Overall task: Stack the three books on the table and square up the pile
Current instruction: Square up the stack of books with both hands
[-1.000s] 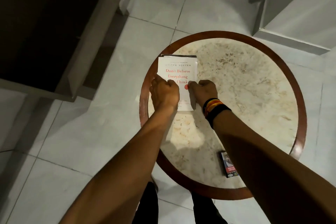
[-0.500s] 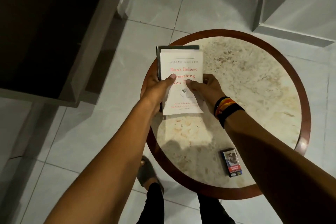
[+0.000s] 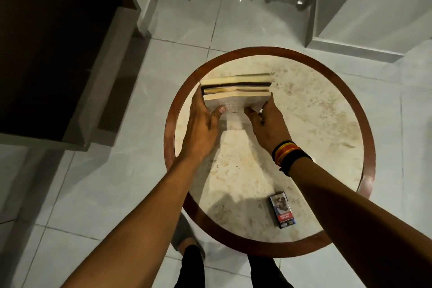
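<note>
A pile of three books [image 3: 236, 90] stands tipped up on edge on the far left part of the round table [image 3: 304, 124], page edges facing up toward me. The white-covered book faces me. My left hand [image 3: 203, 121] clasps the pile's left side, thumb on the white cover. My right hand [image 3: 266, 121], with dark and orange wristbands, clasps the right side, fingers on the cover. The pile's lower edge is hidden behind my hands.
A small cigarette pack [image 3: 282, 213] lies near the table's front edge, right of centre. The table has a reddish wooden rim [image 3: 169, 128] and a marble top. A dark cabinet [image 3: 58, 54] stands at the left; white walls rise beyond the tiled floor.
The pile lay flat under my hands, was then lifted with the white cover toward me, and now stands tipped on edge with its page edges up, held at both sides.
</note>
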